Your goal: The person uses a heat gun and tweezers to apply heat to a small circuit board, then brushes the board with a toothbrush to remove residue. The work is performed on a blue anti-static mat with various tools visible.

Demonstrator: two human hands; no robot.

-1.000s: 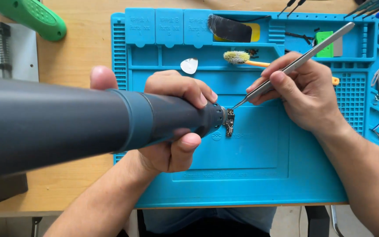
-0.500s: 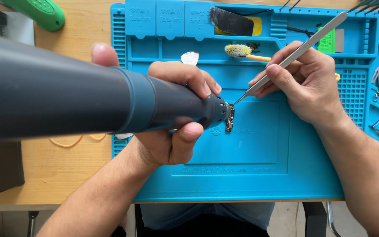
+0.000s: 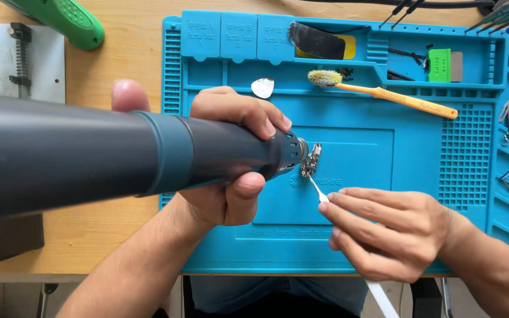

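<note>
One heat gun (image 3: 119, 156), one pair of tweezers (image 3: 319, 191), one small circuit board (image 3: 311, 159), one brush (image 3: 384, 93) with an orange handle, one white pick (image 3: 263, 88), one green-handled tool (image 3: 69, 22) and one metal jig plate (image 3: 26, 60) are present; small clips and parts in the mat's right-hand trays are too small to count. All places are given against the blue mat (image 3: 419, 194). The mat lies on a wooden table (image 3: 125, 65); nothing of the room beyond the table edge can be made out. The board sits near the mat's centre, inside the raised rectangular outline. My left hand (image 3: 231, 171) is closed around the heat gun's barrel, fingers over the top and thumb beneath, with the nozzle just beside the board's left edge. My right hand (image 3: 390, 232) is over the mat's lower centre, fingers pinched shut on the tweezers, whose tip meets the board's lower end. The brush lies in the mat's upper part, the pick left of the bristles. The green tool and jig plate lie off the mat, to its upper left.
</note>
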